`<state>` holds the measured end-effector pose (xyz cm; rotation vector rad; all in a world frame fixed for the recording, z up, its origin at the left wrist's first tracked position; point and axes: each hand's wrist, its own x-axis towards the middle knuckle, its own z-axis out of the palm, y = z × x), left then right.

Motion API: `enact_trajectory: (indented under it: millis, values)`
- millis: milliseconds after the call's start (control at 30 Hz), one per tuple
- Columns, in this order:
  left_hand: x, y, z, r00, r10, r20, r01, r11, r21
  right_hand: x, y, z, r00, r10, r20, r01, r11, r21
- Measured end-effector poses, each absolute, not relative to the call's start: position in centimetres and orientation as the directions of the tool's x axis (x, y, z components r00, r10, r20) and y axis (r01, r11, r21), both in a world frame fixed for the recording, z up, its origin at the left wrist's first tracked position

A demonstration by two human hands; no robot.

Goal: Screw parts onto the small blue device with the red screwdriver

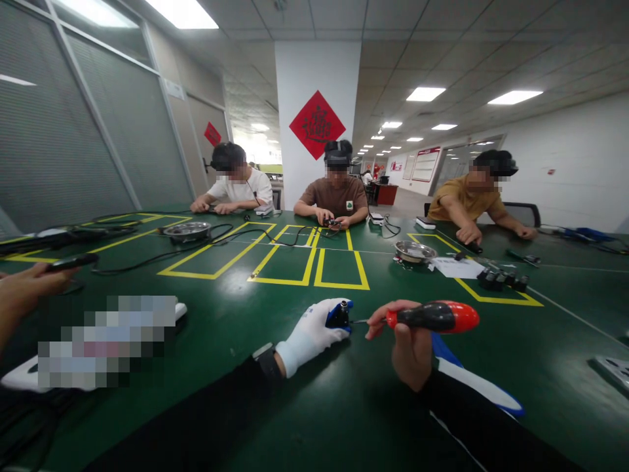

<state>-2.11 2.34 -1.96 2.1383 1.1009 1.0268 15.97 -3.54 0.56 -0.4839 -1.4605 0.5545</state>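
Observation:
A white and blue work glove covers my left hand (312, 333), whose fingers are closed round a small black part (337, 318) with a shiny metal cylinder on top. Bare, my right hand (411, 354) grips a screwdriver (437, 317) with a red and black handle, held nearly level. Its thin shaft points left and its tip meets the right side of the black part; I cannot tell whether it sits in a screw. Beneath my right forearm lies a loose white and blue glove (479, 383) on the green table (363, 419).
Metal bowls (415, 252) (187, 231), a white paper (457, 267) and several black parts (502, 280) lie farther back. At left are a white power strip (181, 311), partly blurred, and another person's hand (29, 288) with a dark object. Three people sit opposite; cables cross the table.

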Motion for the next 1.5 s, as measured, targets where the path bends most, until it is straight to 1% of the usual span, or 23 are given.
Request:
enact_trajectory:
  millis: [233,433,567,767,1167,1267,1367,1500]
  values:
    - [-2.2,2.0,-1.4,0.415,0.839,0.351,0.459,-0.526,0.716,16.1,-3.2,-0.2,-0.114,0.626,0.771,-0.046,0.772,-0.634]
    - [-2.1,1.8,-1.3,0.425,0.838,0.342,0.458,-0.525,0.718,16.2,-3.1,-0.4,-0.106,0.614,0.782,-0.085,0.778,-0.623]
    - [-2.1,1.8,-1.3,0.431,0.836,0.339,0.438,-0.522,0.731,16.2,-3.2,-0.1,-0.084,0.608,0.79,-0.051,0.789,-0.613]
    - [-2.2,1.7,-1.2,0.435,0.838,0.33,0.447,-0.519,0.728,16.3,-3.1,-0.1,-0.13,0.642,0.755,-0.012,0.761,-0.649]
    - [-1.9,1.2,-0.4,0.417,0.854,0.31,0.477,-0.496,0.726,16.3,-3.1,-0.2,-0.092,0.658,0.747,-0.024,0.749,-0.662]
    - [-1.8,0.8,0.1,0.449,0.848,0.282,0.456,-0.489,0.744,16.2,-3.1,0.2,-0.082,0.707,0.703,-0.049,0.702,-0.711]
    - [-1.6,0.6,0.4,0.464,0.848,0.255,0.443,-0.472,0.762,15.9,-3.0,0.8,-0.046,0.79,0.611,-0.126,0.603,-0.788]
    - [-1.5,0.5,0.1,0.418,0.853,0.313,0.498,-0.503,0.707,15.5,-2.9,1.5,0.001,0.854,0.52,-0.252,0.503,-0.827]
